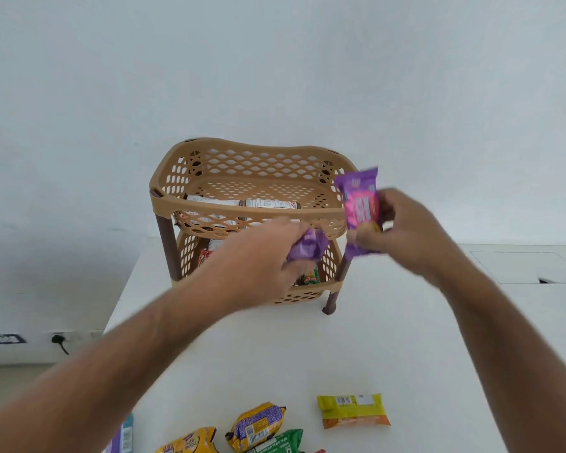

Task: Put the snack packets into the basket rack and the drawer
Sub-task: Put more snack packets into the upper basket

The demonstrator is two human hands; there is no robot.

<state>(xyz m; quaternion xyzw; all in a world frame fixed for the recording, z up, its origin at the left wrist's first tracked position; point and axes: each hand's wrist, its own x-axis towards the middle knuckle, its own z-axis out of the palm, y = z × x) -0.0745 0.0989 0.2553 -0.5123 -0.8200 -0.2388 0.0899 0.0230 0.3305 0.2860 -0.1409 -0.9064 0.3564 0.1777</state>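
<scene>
A tan two-tier basket rack with brown legs stands on the white table. Packets lie in both tiers. My left hand is in front of the lower tier, closed on a crumpled purple packet. My right hand holds a purple and pink packet upright beside the rack's right front corner. Near the table's front edge lie a green-yellow packet, two yellow packets and a green packet. No drawer is in view.
A bluish packet pokes in at the lower left edge. Wall sockets and a black plug sit low on the left wall. A white surface with a rectangular panel lies to the right of the table.
</scene>
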